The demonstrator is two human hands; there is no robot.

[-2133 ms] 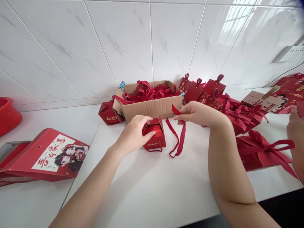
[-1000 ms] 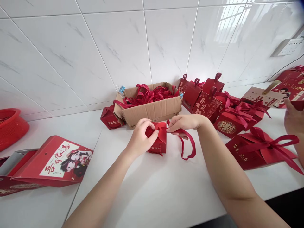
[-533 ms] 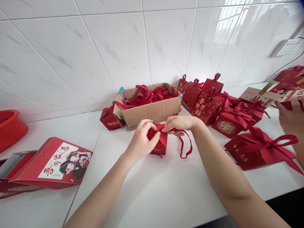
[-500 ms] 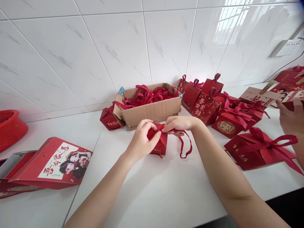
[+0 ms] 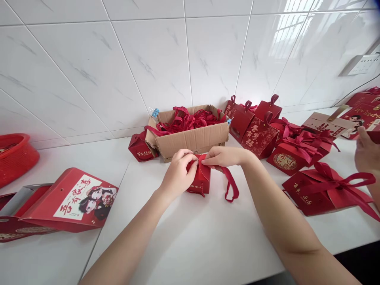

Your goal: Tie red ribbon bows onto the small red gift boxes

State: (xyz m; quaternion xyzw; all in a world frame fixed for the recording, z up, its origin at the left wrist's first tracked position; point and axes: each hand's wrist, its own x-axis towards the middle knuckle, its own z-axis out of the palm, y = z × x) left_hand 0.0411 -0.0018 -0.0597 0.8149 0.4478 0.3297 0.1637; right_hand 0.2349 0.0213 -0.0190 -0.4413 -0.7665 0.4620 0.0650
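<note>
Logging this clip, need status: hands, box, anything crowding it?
Left hand gripping small red box near its top. Right hand pinching red ribbon at box top, loop trailing right. Box upright on white table. Cardboard carton close behind.

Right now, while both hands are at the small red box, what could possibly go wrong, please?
Perhaps two things. The red ribbon trails in a loose loop from the right hand, so it might twist or slip free. The left hand has its fingers at the top of the small red box; if they slipped, the top flaps could perhaps come apart.
</note>
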